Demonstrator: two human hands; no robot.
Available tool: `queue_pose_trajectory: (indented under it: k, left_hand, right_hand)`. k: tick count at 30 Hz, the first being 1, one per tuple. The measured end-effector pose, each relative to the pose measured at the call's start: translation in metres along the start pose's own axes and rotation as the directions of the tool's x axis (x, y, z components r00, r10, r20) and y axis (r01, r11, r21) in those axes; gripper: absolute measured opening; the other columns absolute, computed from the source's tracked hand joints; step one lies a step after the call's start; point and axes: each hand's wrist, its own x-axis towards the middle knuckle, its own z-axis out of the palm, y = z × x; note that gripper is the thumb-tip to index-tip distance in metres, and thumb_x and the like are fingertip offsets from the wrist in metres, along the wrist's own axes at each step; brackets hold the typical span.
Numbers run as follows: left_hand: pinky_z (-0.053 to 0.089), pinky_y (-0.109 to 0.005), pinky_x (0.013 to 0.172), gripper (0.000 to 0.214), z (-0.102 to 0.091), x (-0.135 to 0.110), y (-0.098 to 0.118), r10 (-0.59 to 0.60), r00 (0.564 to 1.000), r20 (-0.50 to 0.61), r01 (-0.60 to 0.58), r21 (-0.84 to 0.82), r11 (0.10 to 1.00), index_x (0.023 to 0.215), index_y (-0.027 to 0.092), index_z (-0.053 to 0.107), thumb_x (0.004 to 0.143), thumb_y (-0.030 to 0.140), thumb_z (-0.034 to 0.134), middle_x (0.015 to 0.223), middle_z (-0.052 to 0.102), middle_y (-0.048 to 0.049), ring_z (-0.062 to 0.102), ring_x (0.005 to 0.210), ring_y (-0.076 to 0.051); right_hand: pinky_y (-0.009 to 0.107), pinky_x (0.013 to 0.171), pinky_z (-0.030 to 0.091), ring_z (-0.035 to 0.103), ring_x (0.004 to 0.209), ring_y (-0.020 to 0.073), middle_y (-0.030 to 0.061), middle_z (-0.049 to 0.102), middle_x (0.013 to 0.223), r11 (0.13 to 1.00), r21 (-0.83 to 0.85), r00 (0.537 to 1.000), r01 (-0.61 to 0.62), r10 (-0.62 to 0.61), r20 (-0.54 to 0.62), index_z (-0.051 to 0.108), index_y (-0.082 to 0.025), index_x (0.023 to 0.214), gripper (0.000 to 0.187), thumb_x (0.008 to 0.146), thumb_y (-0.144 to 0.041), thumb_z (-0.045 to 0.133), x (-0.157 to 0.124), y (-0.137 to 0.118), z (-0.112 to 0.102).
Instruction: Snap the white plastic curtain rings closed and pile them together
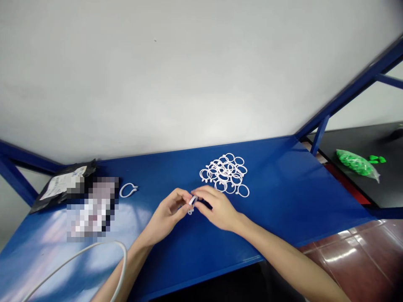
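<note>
Near the middle of the blue table, my left hand [171, 214] and my right hand [218, 208] meet, fingertips pinched on a small white ring [193, 201]. The fingers cover much of it, so its full shape is partly hidden. Just beyond my right hand lies a loose pile of white rings [224, 173], thin, with small knobs at their open ends. A single white ring with an opening [126, 191] rests apart on the left, away from my left hand.
A black plastic parcel [63, 184] with a white label lies at the left back, beside a pixelated patch. A white cable [123, 256] loops over my left forearm. Blue metal rails [321, 134] frame the table. On a black table at right sits a bag of green pieces [357, 164].
</note>
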Motion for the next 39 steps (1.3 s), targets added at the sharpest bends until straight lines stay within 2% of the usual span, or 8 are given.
queue_pose_trajectory:
  k: [4, 10, 14, 17, 23, 30, 35, 39]
  left_hand:
    - [0.052, -0.029, 0.078, 0.023, 0.009, 0.0, -0.003, -0.067, 0.997, 0.048, 0.075, -0.181, 0.981, 0.098, 0.02, 0.059, 0.093, 0.041, 0.068, 0.091, 0.064, -0.0027, 0.062, 0.082, -0.015]
    - [0.052, -0.029, 0.08, 0.029, 0.006, 0.007, -0.011, -0.169, 0.951, -0.26, 0.147, -0.102, 0.984, 0.099, 0.02, 0.066, 0.09, 0.048, 0.067, 0.099, 0.067, -0.0033, 0.062, 0.088, -0.016]
    - [0.052, -0.03, 0.07, 0.036, 0.007, 0.006, -0.011, -0.233, 0.964, -0.129, 0.219, -0.116, 0.969, 0.099, 0.018, 0.068, 0.092, 0.053, 0.061, 0.085, 0.068, -0.0026, 0.06, 0.069, -0.014]
    - [0.053, -0.029, 0.067, 0.035, 0.01, 0.004, -0.011, -0.247, 0.962, -0.113, 0.23, -0.148, 0.962, 0.104, 0.018, 0.066, 0.091, 0.05, 0.065, 0.082, 0.069, -0.0022, 0.061, 0.067, -0.014]
    - [0.053, -0.028, 0.066, 0.034, 0.009, 0.005, -0.011, -0.24, 0.961, -0.14, 0.219, -0.153, 0.964, 0.102, 0.017, 0.066, 0.088, 0.048, 0.07, 0.085, 0.067, -0.0016, 0.062, 0.069, -0.013]
    - [0.054, -0.027, 0.07, 0.03, 0.012, 0.002, -0.016, -0.2, 0.978, -0.061, 0.19, -0.141, 0.972, 0.103, 0.019, 0.067, 0.087, 0.044, 0.074, 0.091, 0.072, -0.0034, 0.068, 0.081, -0.016]
    - [0.056, -0.031, 0.083, 0.024, 0.016, 0.001, -0.018, -0.089, 0.993, -0.071, 0.09, -0.002, 0.996, 0.103, 0.02, 0.07, 0.091, 0.042, 0.069, 0.102, 0.075, -0.0058, 0.071, 0.091, -0.019]
    - [0.057, -0.029, 0.079, 0.021, 0.016, 0.0, -0.016, -0.018, 0.993, -0.119, 0.03, 0.1, 0.995, 0.1, 0.021, 0.072, 0.095, 0.04, 0.065, 0.1, 0.076, -0.0044, 0.072, 0.087, -0.017]
  right_hand:
    - [0.027, 0.072, 0.057, 0.068, 0.081, 0.0136, 0.002, 0.07, 0.096, 0.957, 0.241, 0.986, -0.162, 0.163, 0.016, 0.072, -0.023, 0.107, 0.015, 0.102, -0.025, 0.059, -0.008, -0.002, 0.006]
    - [0.03, 0.075, 0.06, 0.07, 0.088, 0.0154, 0.0038, 0.071, 0.102, 0.983, 0.177, 0.978, 0.05, -0.012, -0.21, 0.077, -0.026, 0.1, 0.013, 0.1, -0.025, 0.064, -0.008, 0.013, -0.003]
    - [0.029, 0.072, 0.061, 0.07, 0.09, 0.0156, 0.0057, 0.071, 0.109, 0.992, 0.004, 0.981, 0.129, -0.127, -0.144, 0.076, -0.026, 0.103, 0.016, 0.101, -0.023, 0.06, -0.014, 0.019, 0.003]
    - [0.031, 0.074, 0.062, 0.07, 0.092, 0.017, 0.0066, 0.07, 0.111, 0.988, -0.065, 0.986, 0.139, -0.145, -0.085, 0.074, -0.025, 0.106, 0.018, 0.101, -0.018, 0.058, -0.017, 0.02, 0.006]
    - [0.033, 0.087, 0.062, 0.07, 0.102, 0.0174, 0.0085, 0.067, 0.121, 0.982, 0.034, 0.982, 0.188, -0.187, -0.036, 0.068, -0.023, 0.119, 0.03, 0.097, -0.009, 0.053, -0.012, 0.009, -0.001]
    - [0.037, 0.088, 0.059, 0.068, 0.098, 0.0187, 0.0046, 0.069, 0.098, 0.986, 0.165, 0.974, 0.036, 0.002, -0.227, 0.062, -0.023, 0.123, 0.025, 0.098, -0.017, 0.062, -0.012, 0.003, 0.007]
    - [0.029, 0.072, 0.058, 0.068, 0.078, 0.0142, 0.0016, 0.07, 0.09, 0.95, 0.287, 0.978, -0.124, 0.166, -0.128, 0.07, -0.023, 0.106, 0.009, 0.1, -0.027, 0.064, -0.009, 0.004, 0.006]
    - [0.028, 0.072, 0.056, 0.067, 0.077, 0.0142, 0.0005, 0.071, 0.087, 0.941, 0.291, 0.976, -0.173, 0.204, -0.081, 0.073, -0.024, 0.099, 0.007, 0.098, -0.028, 0.067, -0.008, 0.001, 0.003]
